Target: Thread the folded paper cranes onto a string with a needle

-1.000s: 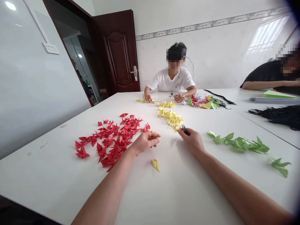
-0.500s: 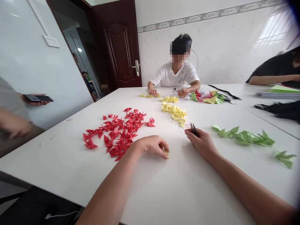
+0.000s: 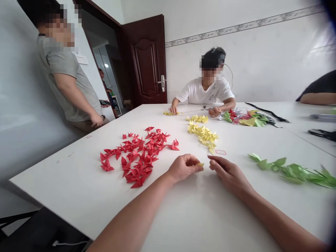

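My left hand pinches a small yellow folded paper piece between thumb and fingertips, just above the white table. Close by on its right is my right hand, with thumb and index finger pointing toward the yellow paper; its other fingers curl out of sight. Whatever it holds is hidden, and no dark tool shows on the table near it. Red paper cranes lie in a loose heap left of my left hand. Beyond my hands is a row of yellow paper cranes. Green paper cranes lie to the right.
Across the table a seated person in white handles a thread beside a mixed pile of cranes. A person in grey stands at the left. A dark sleeve and a black strap are at the right.
The view has swung left, showing more of the standing person. My left hand has lifted the yellow paper toward my right hand. The dark pointed tool in my right hand no longer shows.
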The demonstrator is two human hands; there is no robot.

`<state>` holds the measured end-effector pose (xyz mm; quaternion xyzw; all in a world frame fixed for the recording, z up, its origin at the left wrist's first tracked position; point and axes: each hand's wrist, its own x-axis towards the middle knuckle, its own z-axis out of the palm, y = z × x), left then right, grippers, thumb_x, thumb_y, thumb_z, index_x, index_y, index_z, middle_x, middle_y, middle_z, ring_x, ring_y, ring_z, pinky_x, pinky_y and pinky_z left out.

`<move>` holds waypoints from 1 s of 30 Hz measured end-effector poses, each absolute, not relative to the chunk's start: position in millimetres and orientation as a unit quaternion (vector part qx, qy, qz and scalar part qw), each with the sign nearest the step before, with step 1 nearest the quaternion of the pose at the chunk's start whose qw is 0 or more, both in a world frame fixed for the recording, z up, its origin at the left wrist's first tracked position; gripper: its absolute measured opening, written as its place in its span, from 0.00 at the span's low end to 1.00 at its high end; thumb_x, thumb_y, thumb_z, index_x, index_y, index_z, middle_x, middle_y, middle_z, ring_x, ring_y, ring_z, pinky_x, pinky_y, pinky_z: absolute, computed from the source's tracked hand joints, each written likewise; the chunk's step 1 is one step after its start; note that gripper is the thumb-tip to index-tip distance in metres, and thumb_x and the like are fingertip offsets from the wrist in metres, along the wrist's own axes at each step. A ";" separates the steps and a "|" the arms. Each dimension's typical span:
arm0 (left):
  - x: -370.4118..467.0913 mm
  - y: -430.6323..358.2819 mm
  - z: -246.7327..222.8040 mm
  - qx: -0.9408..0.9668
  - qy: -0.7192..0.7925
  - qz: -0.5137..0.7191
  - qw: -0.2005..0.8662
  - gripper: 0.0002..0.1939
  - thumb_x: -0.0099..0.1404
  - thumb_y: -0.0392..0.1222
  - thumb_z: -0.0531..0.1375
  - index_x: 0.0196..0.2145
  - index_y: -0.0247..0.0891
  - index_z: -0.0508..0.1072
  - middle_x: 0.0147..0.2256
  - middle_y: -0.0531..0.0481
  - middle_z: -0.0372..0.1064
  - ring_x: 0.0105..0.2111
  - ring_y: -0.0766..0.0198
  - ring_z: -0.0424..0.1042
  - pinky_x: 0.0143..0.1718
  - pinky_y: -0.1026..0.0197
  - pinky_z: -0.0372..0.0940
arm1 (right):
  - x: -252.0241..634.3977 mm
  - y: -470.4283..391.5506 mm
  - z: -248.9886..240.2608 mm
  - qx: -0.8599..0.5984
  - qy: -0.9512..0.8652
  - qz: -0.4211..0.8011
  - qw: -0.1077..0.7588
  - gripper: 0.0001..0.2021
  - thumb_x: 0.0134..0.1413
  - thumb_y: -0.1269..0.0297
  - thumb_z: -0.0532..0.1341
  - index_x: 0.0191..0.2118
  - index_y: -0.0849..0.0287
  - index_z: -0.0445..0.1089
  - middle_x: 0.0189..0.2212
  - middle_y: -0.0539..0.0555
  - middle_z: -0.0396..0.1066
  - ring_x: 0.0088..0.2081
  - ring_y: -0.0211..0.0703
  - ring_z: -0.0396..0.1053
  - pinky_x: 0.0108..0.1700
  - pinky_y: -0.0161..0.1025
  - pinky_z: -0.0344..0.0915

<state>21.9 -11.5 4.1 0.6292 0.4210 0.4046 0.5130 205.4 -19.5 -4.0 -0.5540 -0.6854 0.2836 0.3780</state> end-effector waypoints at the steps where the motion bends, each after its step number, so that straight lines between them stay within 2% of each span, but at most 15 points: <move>1: 22.2 -10.5 4.2 0.617 0.417 0.420 0.518 0.17 0.46 0.48 0.65 0.31 0.34 0.69 0.26 0.54 0.64 0.26 0.72 0.62 0.29 0.66 0.58 | 205.1 -20.2 -3.9 -0.546 -0.686 0.289 0.383 0.24 0.51 0.48 0.51 0.48 0.59 0.67 0.30 0.54 0.72 0.29 0.41 0.67 0.30 0.35 0.63; 7: 19.3 -5.8 4.3 0.601 0.424 0.435 0.519 0.18 0.47 0.41 0.64 0.37 0.35 0.70 0.27 0.54 0.64 0.27 0.72 0.63 0.31 0.66 0.59 | 202.4 -24.7 -3.4 -0.531 -0.692 0.289 0.395 0.22 0.50 0.50 0.54 0.45 0.60 0.69 0.35 0.55 0.73 0.34 0.44 0.69 0.34 0.37 0.64; 14: 23.4 -8.0 3.3 0.635 0.424 0.427 0.485 0.16 0.48 0.39 0.64 0.37 0.34 0.71 0.33 0.48 0.70 0.33 0.68 0.67 0.36 0.64 0.62 | 200.5 -29.4 -1.0 -0.516 -0.742 0.226 0.363 0.19 0.52 0.51 0.53 0.41 0.58 0.72 0.31 0.53 0.74 0.29 0.42 0.68 0.32 0.36 0.63; 17: 23.5 -8.1 2.7 0.648 0.425 0.416 0.477 0.16 0.49 0.39 0.63 0.38 0.34 0.71 0.32 0.48 0.71 0.32 0.67 0.68 0.35 0.63 0.63 | 200.6 -29.6 -0.4 -0.517 -0.750 0.205 0.358 0.18 0.53 0.52 0.51 0.40 0.57 0.72 0.29 0.53 0.74 0.28 0.41 0.68 0.31 0.35 0.62; 20: 22.9 -7.7 1.8 0.658 0.431 0.400 0.470 0.16 0.51 0.37 0.62 0.40 0.33 0.71 0.31 0.48 0.71 0.31 0.67 0.68 0.36 0.63 0.64 | 200.6 -29.0 -1.3 -0.516 -0.759 0.186 0.350 0.17 0.54 0.53 0.51 0.39 0.55 0.72 0.31 0.52 0.74 0.30 0.41 0.69 0.32 0.35 0.62; 23: 22.9 -7.4 0.7 0.675 0.429 0.394 0.453 0.15 0.52 0.35 0.61 0.40 0.33 0.71 0.34 0.46 0.71 0.34 0.66 0.69 0.38 0.62 0.64 | 199.8 -28.9 -3.0 -0.513 -0.775 0.159 0.332 0.15 0.55 0.54 0.50 0.38 0.53 0.72 0.34 0.52 0.74 0.32 0.42 0.69 0.35 0.36 0.61; 30: 24.3 -8.7 0.9 0.700 0.418 0.382 0.436 0.13 0.53 0.34 0.60 0.38 0.33 0.72 0.40 0.44 0.69 0.36 0.64 0.70 0.42 0.60 0.65 | 198.3 -30.4 -4.2 -0.523 -0.800 0.111 0.272 0.16 0.56 0.55 0.48 0.39 0.51 0.71 0.31 0.52 0.73 0.31 0.42 0.68 0.32 0.36 0.60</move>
